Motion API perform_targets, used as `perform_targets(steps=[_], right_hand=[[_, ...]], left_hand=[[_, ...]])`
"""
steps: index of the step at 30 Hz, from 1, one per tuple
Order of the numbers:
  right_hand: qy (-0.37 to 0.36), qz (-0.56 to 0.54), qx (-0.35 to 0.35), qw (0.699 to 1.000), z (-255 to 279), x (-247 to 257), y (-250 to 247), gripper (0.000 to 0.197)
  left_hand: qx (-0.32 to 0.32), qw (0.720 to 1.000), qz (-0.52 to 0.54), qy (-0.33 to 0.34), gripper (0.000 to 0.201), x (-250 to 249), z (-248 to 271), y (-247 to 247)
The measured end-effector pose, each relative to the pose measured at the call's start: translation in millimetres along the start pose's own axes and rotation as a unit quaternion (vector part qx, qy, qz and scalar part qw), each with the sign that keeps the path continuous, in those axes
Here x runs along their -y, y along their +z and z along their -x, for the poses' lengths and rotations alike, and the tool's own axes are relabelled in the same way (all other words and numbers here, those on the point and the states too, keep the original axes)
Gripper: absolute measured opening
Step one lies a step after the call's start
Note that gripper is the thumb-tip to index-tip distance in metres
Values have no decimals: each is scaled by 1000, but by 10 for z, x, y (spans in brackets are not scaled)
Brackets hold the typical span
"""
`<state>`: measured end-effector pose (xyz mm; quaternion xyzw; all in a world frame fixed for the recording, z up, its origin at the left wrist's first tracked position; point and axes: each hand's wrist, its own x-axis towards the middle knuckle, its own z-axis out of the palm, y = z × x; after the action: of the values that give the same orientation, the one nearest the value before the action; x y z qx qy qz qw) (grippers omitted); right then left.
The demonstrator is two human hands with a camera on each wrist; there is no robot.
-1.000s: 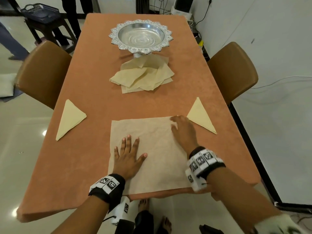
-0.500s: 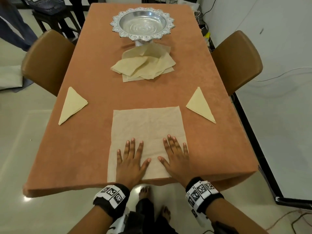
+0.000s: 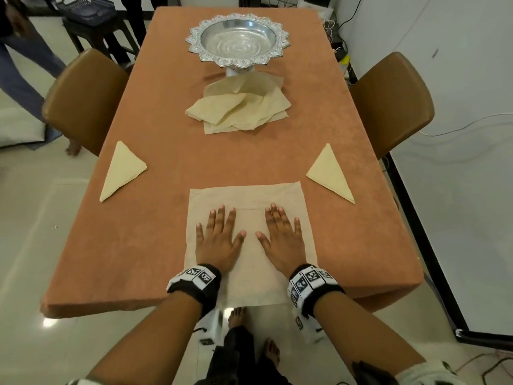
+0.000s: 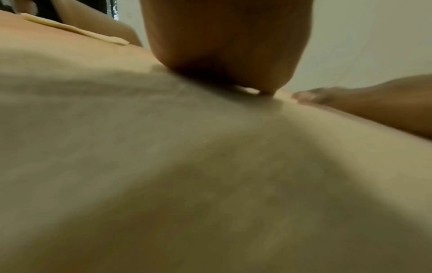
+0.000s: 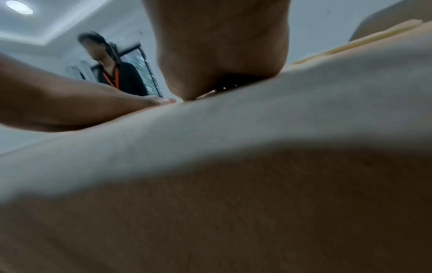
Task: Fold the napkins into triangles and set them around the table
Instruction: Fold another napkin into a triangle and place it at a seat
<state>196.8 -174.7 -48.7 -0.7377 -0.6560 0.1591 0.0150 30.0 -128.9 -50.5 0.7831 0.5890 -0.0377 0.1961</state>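
A beige square napkin lies unfolded at the near edge of the orange table, its near edge hanging slightly over. My left hand and right hand press flat on it side by side, fingers straight and spread. Both wrist views show a palm heel down on the cloth. One folded triangle napkin sits at the left side, another triangle at the right side. A loose pile of unfolded napkins lies mid-table.
A silver scalloped pedestal bowl stands behind the pile. Brown chairs flank the table at left and right. A person stands beyond the far left, legs in view. My bare feet are under the near edge.
My right hand came back from the napkin's far right corner and now lies flat beside the left. Both hands have slid forward over the cloth from the near edge.
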Motion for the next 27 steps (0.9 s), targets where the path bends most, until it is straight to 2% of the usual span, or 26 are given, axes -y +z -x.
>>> perform_targets(steps=[2, 6, 7, 9, 11, 14, 17, 21, 23, 24, 26, 27], right_hand=[[8, -1, -16, 1000, 36, -135, 33, 90], [102, -9, -11, 995, 27, -309, -142, 73], [109, -15, -25, 994, -49, -260, -212, 70], [61, -22, -66, 996, -291, -31, -334, 65], [4, -25, -53, 998, -551, 211, -338, 61], [-1, -21, 13, 1000, -741, 240, -202, 60], [13, -2, 21, 1000, -719, -36, -153, 73], [115, -12, 47, 992, -688, -449, -343, 63], [132, -3, 60, 989, -681, -458, -443, 65], [117, -5, 56, 992, -676, -371, -466, 65], [47, -15, 49, 998, -647, -57, -449, 64], [13, -19, 59, 998, -613, 111, -403, 64]], left_hand=[[-10, 1000, -2, -8, 75, 207, -13, 12], [-24, 991, 34, -123, 71, 524, -43, -207], [-43, 992, 30, -118, 70, 479, -103, -275], [-85, 996, 20, -24, 67, 209, -260, -345], [-78, 995, 12, 56, 62, -117, -419, -282], [-7, 1000, 17, 24, 56, -230, -568, -154], [18, 1000, -8, 21, 57, 23, -635, -172], [26, 997, 18, -74, 59, 493, -705, -390], [19, 994, 24, -105, 61, 594, -689, -488], [5, 995, 22, -95, 62, 550, -667, -505], [-20, 1000, 8, -22, 61, 305, -595, -468], [-11, 1000, 10, 13, 61, 158, -553, -417]])
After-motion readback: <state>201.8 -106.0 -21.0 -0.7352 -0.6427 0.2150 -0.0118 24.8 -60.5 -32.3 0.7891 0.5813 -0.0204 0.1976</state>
